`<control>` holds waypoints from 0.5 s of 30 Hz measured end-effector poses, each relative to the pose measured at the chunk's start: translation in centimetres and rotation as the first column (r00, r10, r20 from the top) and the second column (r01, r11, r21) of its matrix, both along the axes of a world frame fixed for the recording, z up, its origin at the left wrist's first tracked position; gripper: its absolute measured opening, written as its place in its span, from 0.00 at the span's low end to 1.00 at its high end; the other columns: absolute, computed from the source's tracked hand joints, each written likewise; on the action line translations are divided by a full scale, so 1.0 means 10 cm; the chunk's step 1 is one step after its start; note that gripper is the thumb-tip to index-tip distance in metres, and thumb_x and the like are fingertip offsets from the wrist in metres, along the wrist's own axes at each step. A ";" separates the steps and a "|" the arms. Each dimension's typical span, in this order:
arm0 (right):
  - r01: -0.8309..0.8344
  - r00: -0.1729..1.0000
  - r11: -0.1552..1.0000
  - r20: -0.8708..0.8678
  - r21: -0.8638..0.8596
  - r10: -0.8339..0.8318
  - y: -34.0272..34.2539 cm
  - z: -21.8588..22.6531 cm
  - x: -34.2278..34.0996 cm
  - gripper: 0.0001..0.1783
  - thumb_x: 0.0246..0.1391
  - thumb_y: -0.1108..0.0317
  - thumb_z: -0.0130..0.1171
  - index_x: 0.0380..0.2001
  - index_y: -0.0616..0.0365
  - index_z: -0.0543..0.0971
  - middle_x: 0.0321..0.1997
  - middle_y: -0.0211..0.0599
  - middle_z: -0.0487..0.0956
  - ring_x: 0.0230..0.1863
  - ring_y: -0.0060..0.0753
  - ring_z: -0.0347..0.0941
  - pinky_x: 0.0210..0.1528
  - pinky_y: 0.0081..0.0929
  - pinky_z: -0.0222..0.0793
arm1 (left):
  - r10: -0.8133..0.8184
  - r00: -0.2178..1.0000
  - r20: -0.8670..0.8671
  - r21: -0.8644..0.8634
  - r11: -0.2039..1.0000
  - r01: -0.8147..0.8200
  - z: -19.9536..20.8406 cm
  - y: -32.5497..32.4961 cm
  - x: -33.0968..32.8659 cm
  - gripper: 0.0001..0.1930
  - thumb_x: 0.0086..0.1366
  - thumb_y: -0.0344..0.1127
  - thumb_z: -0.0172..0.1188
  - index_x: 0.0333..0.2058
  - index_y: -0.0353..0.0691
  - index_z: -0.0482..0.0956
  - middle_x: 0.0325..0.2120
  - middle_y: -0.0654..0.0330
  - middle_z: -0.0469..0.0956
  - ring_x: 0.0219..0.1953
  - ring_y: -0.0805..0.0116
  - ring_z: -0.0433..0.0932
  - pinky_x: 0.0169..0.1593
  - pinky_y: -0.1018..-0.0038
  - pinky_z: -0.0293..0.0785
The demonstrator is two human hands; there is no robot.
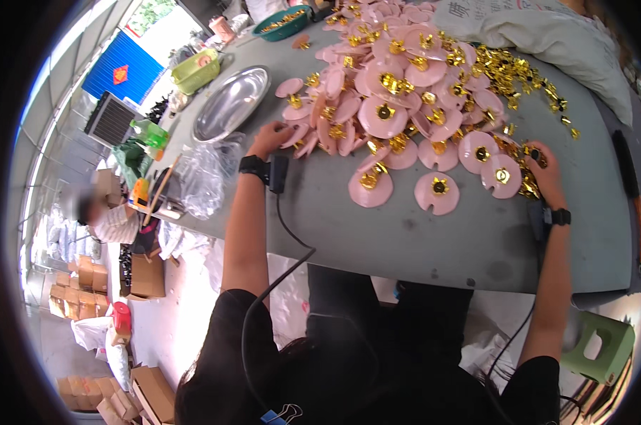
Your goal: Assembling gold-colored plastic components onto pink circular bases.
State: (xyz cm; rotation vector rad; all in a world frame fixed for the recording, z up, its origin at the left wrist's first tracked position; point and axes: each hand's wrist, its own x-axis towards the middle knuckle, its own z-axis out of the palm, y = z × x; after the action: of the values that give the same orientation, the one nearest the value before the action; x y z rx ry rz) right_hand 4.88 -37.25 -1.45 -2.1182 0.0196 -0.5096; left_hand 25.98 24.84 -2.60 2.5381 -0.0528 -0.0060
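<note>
A heap of pink round discs [383, 117] with gold metallic centrepieces, several of them notched at the rim, covers the table. At the heap's left edge, my left hand [271, 138] rests against the outermost discs, fingers reaching toward them; the fingertips are partly hidden. My right hand [545, 170] curves around the heap's right edge, beside loose gold pieces [528, 183], and its fingers look bent but apart. Between my hands, nearest me, lie single discs, among them a notched pink disc [436, 202]. Each wrist wears a black strap with a small device.
Loose gold pieces [522, 71] spread behind the heap, beside a white woven sack [547, 39]. An oval metal tray [231, 106], a yellow-green basket [194, 71] and clear plastic bags [206, 184] stand left. A green stool [604, 347] is at lower right. Another person [118, 225] is beyond the table.
</note>
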 end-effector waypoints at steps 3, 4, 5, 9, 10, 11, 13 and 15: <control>0.035 0.999 0.998 0.022 -0.051 -0.034 -0.12 -0.03 -0.08 0.13 0.48 0.72 0.56 0.40 0.58 0.74 0.40 0.30 0.73 0.40 0.22 0.67 0.46 0.20 0.61 | -0.024 0.998 -0.056 -0.263 0.965 0.008 0.26 -0.41 -0.12 0.17 0.51 0.43 0.63 0.31 0.32 0.76 0.25 0.62 0.75 0.24 0.76 0.73 0.27 0.79 0.70; 0.029 0.999 0.999 0.023 -0.037 -0.028 -0.13 -0.03 -0.07 0.13 0.48 0.72 0.56 0.40 0.58 0.74 0.40 0.30 0.73 0.40 0.22 0.67 0.46 0.20 0.61 | -0.008 0.998 -0.056 -0.385 0.923 -0.015 0.32 -0.43 -0.17 0.14 0.53 0.41 0.62 0.30 0.34 0.74 0.23 0.63 0.74 0.24 0.76 0.73 0.26 0.79 0.70; 0.034 0.999 0.999 -0.002 -0.031 -0.035 -0.15 -0.03 -0.06 0.13 0.48 0.72 0.56 0.40 0.58 0.74 0.41 0.31 0.74 0.42 0.23 0.67 0.47 0.21 0.61 | -0.001 0.998 -0.060 -0.373 0.928 -0.021 0.39 -0.48 -0.22 0.14 0.53 0.41 0.62 0.30 0.34 0.74 0.23 0.63 0.74 0.24 0.76 0.73 0.26 0.79 0.70; 0.015 0.998 0.999 -0.057 -0.029 -0.017 -0.10 0.03 -0.04 0.13 0.49 0.71 0.55 0.41 0.60 0.73 0.42 0.31 0.74 0.45 0.23 0.67 0.50 0.21 0.59 | 0.145 0.989 -0.011 -0.587 0.800 -0.124 0.52 -0.51 -0.35 0.08 0.55 0.34 0.59 0.29 0.39 0.70 0.21 0.66 0.71 0.22 0.78 0.72 0.23 0.79 0.69; -0.002 0.999 0.999 -0.044 -0.044 0.001 -0.08 0.05 -0.02 0.14 0.50 0.71 0.55 0.42 0.60 0.73 0.42 0.30 0.74 0.45 0.22 0.67 0.51 0.21 0.59 | 0.218 0.966 0.142 -0.588 0.803 -0.095 0.52 -0.47 -0.34 0.08 0.56 0.34 0.59 0.28 0.40 0.69 0.21 0.67 0.71 0.23 0.78 0.73 0.22 0.78 0.69; -0.014 0.999 0.999 -0.047 -0.044 0.012 -0.04 0.08 -0.01 0.14 0.50 0.71 0.55 0.42 0.60 0.73 0.42 0.30 0.74 0.45 0.22 0.67 0.51 0.21 0.59 | 0.267 0.933 0.241 -0.502 0.857 -0.115 0.55 -0.40 -0.34 0.06 0.56 0.30 0.57 0.28 0.39 0.68 0.25 0.63 0.74 0.27 0.73 0.75 0.25 0.76 0.71; 0.012 0.998 0.999 -0.063 -0.031 -0.014 0.04 0.13 -0.03 0.16 0.51 0.66 0.56 0.43 0.58 0.74 0.44 0.32 0.75 0.46 0.23 0.67 0.52 0.20 0.58 | 0.169 0.839 0.517 -0.354 0.935 0.029 0.54 -0.48 -0.47 0.05 0.55 0.28 0.55 0.28 0.38 0.68 0.28 0.61 0.75 0.30 0.68 0.76 0.29 0.73 0.72; 0.049 0.995 0.998 -0.088 -0.046 -0.053 0.05 0.18 -0.10 0.16 0.51 0.64 0.56 0.43 0.58 0.75 0.44 0.33 0.75 0.46 0.23 0.67 0.52 0.20 0.58 | -0.142 0.601 0.786 0.047 0.984 0.172 0.73 -0.86 -0.80 0.05 0.53 0.22 0.53 0.28 0.35 0.67 0.33 0.57 0.76 0.35 0.62 0.75 0.37 0.71 0.72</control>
State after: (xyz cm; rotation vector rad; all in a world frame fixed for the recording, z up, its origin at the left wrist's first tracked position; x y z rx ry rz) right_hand 3.84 -36.80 0.35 -2.1866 0.1147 -0.4489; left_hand 18.01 16.25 4.72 2.2827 -0.6233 1.0502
